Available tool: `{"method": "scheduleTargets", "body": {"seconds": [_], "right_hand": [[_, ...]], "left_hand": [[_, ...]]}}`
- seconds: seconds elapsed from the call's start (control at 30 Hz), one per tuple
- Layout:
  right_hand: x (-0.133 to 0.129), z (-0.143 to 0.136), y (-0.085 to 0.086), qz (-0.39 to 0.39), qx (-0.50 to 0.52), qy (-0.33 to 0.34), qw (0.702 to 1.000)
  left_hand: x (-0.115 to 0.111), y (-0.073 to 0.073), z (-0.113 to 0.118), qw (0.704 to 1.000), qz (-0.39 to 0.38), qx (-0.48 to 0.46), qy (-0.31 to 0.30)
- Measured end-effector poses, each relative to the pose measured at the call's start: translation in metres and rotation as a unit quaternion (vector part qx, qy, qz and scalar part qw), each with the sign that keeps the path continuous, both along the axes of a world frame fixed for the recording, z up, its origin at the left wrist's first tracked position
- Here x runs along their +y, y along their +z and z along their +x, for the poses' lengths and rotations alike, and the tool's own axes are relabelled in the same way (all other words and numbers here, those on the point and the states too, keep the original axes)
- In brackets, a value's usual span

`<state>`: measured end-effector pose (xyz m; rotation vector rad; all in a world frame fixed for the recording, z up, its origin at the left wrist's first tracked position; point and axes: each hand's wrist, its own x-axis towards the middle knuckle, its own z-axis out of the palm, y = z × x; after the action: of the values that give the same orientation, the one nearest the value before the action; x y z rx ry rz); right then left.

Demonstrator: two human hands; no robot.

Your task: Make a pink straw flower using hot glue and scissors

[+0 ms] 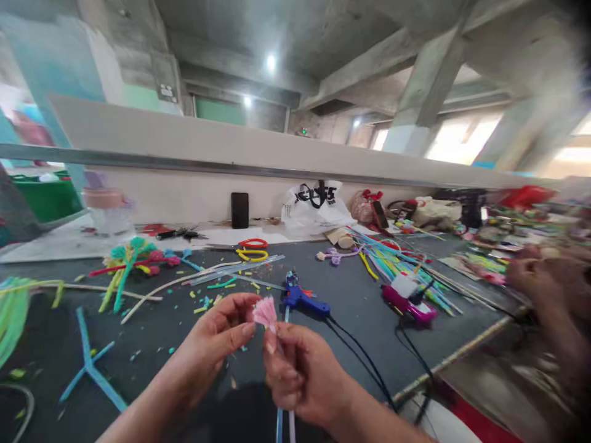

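In front of me my right hand [300, 369] pinches a pink fluffy tuft [265, 312] at its narrow base, between thumb and fingers. A pale pink stem [292, 426] shows below that hand; whether it joins the tuft is hidden. My left hand [226, 332] is beside the tuft, fingers curved and thumb apart; its fingertips are close to the fibres, and I cannot tell if they touch. Just beyond my hands a blue glue gun [307, 303] lies on the dark table [355, 363], with a clear glue stick [279, 424] running toward me.
Blue fuzzy stems [87, 363] lie at left, near coloured fuzzy flowers [133, 261]. Scissors [252, 243], a phone [240, 210] and a white bag [318, 206] are at the back. A magenta glue gun [409, 306] and cords lie right, near another person's hand [530, 271].
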<state>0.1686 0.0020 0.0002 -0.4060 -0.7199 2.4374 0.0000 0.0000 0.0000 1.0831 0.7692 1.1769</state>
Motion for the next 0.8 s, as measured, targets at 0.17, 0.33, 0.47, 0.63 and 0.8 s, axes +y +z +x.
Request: {"method": "scheduleTargets", "body": {"seconds": [0.17,0.33,0.47,0.63,0.8], "right_hand": [[-0.001,-0.001,-0.003,0.018,0.013,0.01,1.0],[-0.006,-0.004,-0.005,0.08,-0.001,-0.039,0.996],[-0.004,-0.003,-0.005,0.135,0.008,-0.039,0.99],[0.0,0.003,-0.007,0.138,0.038,0.02,0.989],[0.003,0.007,-0.01,0.127,0.07,0.043,0.989]], "left_hand": [[-0.001,0.001,-0.001,0.999,0.01,-0.02,-0.035],[-0.004,0.003,0.004,0.997,-0.012,-0.011,-0.078],[-0.006,0.003,0.007,0.998,-0.003,-0.01,-0.067],[-0.005,0.003,0.006,1.0,0.003,-0.008,-0.022],[-0.007,0.003,0.002,0.999,0.035,-0.001,-0.002]]}}
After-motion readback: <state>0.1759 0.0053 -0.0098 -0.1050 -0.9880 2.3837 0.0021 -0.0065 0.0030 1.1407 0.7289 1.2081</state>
